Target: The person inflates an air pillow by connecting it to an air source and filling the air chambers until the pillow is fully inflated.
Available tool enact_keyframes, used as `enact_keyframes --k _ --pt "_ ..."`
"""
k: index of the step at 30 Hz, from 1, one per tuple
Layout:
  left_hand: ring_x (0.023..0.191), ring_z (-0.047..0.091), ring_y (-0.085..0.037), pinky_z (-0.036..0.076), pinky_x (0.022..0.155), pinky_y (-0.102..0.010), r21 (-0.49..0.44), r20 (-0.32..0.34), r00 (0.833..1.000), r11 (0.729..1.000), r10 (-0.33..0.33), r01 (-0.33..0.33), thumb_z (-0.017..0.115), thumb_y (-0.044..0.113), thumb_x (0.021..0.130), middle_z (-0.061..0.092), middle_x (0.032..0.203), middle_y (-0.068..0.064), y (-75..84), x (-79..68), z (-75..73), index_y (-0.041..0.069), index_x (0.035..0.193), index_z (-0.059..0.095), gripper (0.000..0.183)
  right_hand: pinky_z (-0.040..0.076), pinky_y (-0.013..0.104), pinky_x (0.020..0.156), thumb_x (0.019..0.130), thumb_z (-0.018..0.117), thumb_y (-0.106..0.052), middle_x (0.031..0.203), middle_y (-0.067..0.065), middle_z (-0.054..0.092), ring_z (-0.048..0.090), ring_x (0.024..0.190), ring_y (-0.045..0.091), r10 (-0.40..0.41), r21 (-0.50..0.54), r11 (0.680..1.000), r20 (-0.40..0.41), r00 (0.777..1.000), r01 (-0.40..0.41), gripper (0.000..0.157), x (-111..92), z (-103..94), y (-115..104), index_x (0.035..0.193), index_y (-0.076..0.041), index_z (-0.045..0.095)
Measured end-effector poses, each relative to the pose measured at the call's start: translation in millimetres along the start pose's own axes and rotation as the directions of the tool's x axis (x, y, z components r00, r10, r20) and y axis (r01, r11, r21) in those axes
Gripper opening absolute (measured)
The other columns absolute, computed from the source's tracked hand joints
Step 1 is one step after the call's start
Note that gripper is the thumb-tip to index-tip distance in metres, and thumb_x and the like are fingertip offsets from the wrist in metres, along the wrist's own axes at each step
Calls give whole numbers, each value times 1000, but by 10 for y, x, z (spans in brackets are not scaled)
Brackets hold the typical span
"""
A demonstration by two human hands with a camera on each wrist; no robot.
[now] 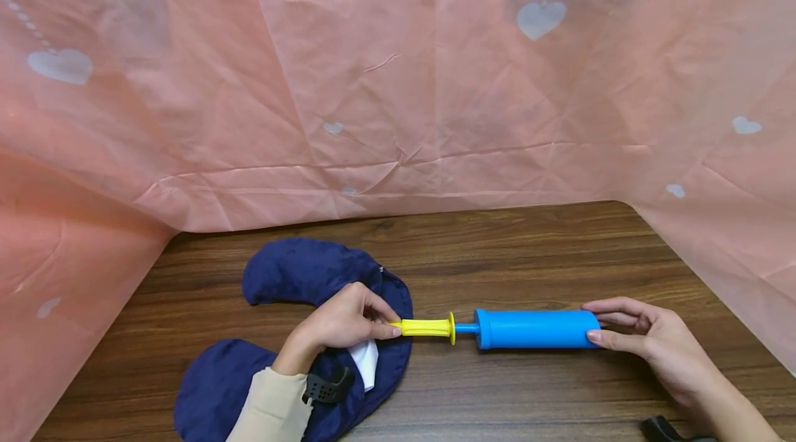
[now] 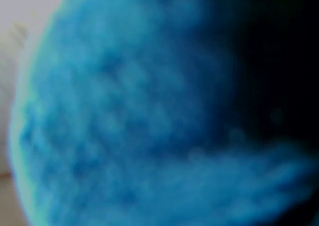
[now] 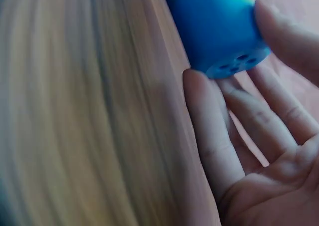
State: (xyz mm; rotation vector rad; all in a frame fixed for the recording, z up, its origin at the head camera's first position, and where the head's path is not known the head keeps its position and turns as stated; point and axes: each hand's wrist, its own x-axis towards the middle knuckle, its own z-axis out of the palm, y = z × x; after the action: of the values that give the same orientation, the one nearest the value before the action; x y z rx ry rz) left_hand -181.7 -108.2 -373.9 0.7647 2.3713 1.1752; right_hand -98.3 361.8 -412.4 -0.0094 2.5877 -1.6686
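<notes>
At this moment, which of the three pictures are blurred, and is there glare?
Head view: hand pump sharp, no strong glare; left wrist view: wholly blurred, probably the navy neck pillow up close, black at right; right wrist view: wooden tabletop smeared, slight sheen on the pump.

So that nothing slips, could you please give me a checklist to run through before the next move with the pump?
1. Right hand holding the blue cylinder at its end: ok.
2. Left hand pinching the tip end of the yellow handle: ok.
3. Blue rod showing between handle and cylinder: ok, a short length.
4. Visible holes in the cylinder's end uncovered: ok.
5. Yellow tip connected to anything: cannot tell, fingers hide it.
6. White piece covered by the navy pillow: not ok, part shows.
</notes>
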Motion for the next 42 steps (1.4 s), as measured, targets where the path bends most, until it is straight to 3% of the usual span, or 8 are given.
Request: enact_keyframes --k 7,10,19,26,37,42 --pt "68 62 -7 49 63 -20 -3 0 1000 1000 1 -1 85 16 92 80 82 -1 -9 8 8 8 99 87 10 51 17 81 101 68 4 118 -21 79 67 109 -8 2 147 989 -35 999 3 38 -35 -346 214 135 -12 75" --pt "67 61 -6 48 62 -20 -3 1 1000 1000 3 -3 85 16 92 79 82 -1 -9 14 15 8 99 87 11 51 16 79 103 66 3 116 -23 79 66 107 -10 31 145 989 -40 999 -25 39 -66 -493 313 135 -17 76" --pt "67 61 -6 48 62 -20 8 3 1000 1000 -1 1 85 16 92 79 81 -1 -8 13 13 8 98 87 10 54 17 78 105 58 9 114 -20 79 74 97 3 15 276 961 -30 999 -6 49 -148 -723 507 125 -30 79" --pt "69 62 -7 49 64 -21 10 2 1000 1000 -7 7 85 15 93 79 82 -1 -9 9 0 8 97 87 8 51 14 77 106 63 2 115 -29 75 68 101 -9 51 129 991 -64 997 -42 45 -148 -607 412 132 -32 75" --pt "68 62 -8 50 64 -21 0 -12 1000 1000 3 -3 85 14 92 79 82 -2 14 -26 -34 8 96 87 7 53 19 81 103 68 1 118 -20 79 69 107 -4 16 144 989 -13 1000 -14 39 -26 -203 192 138 -15 72" --pt "68 62 -8 50 64 -21 -1 -16 1000 1000 10 -10 85 13 92 79 81 -1 34 -34 -42 8 95 87 6 53 21 82 101 73 -4 118 -20 79 69 106 -2 8 72 997 -10 1000 -7 38 4 -11 54 139 -10 70"
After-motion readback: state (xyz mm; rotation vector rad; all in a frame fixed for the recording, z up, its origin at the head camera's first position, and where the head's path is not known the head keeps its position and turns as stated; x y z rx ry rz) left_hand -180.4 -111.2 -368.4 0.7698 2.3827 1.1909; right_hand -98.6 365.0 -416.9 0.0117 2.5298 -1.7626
